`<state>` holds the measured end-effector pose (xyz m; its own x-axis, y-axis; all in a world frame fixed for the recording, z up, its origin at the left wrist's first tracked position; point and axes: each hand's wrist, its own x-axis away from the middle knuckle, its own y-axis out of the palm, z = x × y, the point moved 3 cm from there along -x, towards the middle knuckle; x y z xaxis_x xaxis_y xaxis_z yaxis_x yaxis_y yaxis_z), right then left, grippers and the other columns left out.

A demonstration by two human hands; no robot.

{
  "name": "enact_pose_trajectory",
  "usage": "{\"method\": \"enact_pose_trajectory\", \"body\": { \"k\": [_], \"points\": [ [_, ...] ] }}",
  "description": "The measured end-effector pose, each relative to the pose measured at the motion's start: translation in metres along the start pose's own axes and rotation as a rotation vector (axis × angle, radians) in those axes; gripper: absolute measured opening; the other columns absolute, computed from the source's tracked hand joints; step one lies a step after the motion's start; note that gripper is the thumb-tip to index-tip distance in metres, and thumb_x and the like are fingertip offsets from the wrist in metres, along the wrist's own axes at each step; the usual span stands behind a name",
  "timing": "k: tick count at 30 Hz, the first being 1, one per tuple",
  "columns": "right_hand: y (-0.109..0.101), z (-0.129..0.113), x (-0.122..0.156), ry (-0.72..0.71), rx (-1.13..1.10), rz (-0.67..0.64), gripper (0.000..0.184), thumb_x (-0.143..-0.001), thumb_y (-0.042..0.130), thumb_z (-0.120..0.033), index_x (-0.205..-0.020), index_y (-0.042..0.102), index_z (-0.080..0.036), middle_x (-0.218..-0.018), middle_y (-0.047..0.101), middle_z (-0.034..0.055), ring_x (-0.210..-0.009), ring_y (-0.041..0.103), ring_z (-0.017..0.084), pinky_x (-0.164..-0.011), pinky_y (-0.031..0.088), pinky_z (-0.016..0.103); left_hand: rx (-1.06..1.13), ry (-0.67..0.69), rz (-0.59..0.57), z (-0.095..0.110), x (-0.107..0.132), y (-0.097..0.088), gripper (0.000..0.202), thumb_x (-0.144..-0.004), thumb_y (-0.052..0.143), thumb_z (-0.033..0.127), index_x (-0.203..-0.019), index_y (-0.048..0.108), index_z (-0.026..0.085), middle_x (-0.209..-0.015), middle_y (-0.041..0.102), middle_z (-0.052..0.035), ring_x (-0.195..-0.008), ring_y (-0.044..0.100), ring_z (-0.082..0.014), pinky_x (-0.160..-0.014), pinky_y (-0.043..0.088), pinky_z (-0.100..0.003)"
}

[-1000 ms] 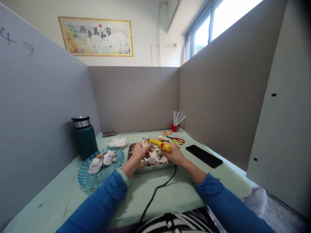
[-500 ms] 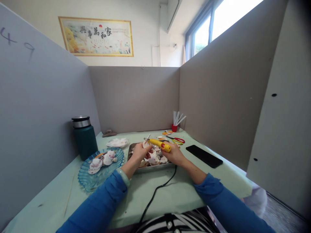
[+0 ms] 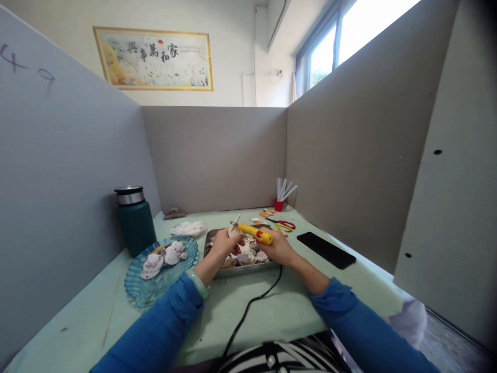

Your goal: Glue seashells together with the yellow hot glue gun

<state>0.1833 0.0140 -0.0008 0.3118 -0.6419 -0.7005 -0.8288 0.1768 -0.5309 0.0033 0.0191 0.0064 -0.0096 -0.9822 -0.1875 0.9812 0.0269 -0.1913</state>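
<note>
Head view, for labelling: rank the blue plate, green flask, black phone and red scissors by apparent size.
blue plate
green flask
black phone
red scissors
Plate is nearest the camera, so its lead is unsure.

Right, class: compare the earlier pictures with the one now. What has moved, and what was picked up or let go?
Nothing clearly moved. The right hand keeps its grip on the yellow tool, its tip at the shell in the left hand above the metal tray; any shift is too slight to call. Nothing was picked up or let go. Blue plate, flask, scissors and phone lie as before.
</note>
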Motion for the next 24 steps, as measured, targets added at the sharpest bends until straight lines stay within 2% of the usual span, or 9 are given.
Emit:
{"method": "enact_pose_trajectory", "body": {
  "k": [10,24],
  "points": [
    [-0.0006,-0.0017,-0.0006,-0.011,0.005,0.000,0.002,-0.073,0.054,-0.019,-0.073,0.056,-0.020,-0.061,0.052,-0.0039,-0.054,0.047,0.012,-0.053,0.035,0.022,0.005,0.008,0.000,-0.0041,-0.0032,-0.0001,0.011,-0.074,0.063,0.018,-0.067,0.056,0.014,-0.057,0.064,-0.0022,-0.035,0.049,-0.0072,-0.037,0.037,-0.018],
    [0.0000,0.0010,-0.0008,-0.009,0.036,0.027,0.001,-0.074,0.053,-0.020,-0.074,0.054,-0.020,-0.062,0.051,-0.0039,-0.055,0.046,0.012,-0.054,0.034,0.022,0.067,0.026,0.048,-0.0032,-0.0041,-0.0030,0.022,-0.072,0.071,0.031,-0.072,0.056,0.014,-0.057,0.063,-0.0013,-0.035,0.049,-0.0074,-0.037,0.037,-0.018]
  ]
}}
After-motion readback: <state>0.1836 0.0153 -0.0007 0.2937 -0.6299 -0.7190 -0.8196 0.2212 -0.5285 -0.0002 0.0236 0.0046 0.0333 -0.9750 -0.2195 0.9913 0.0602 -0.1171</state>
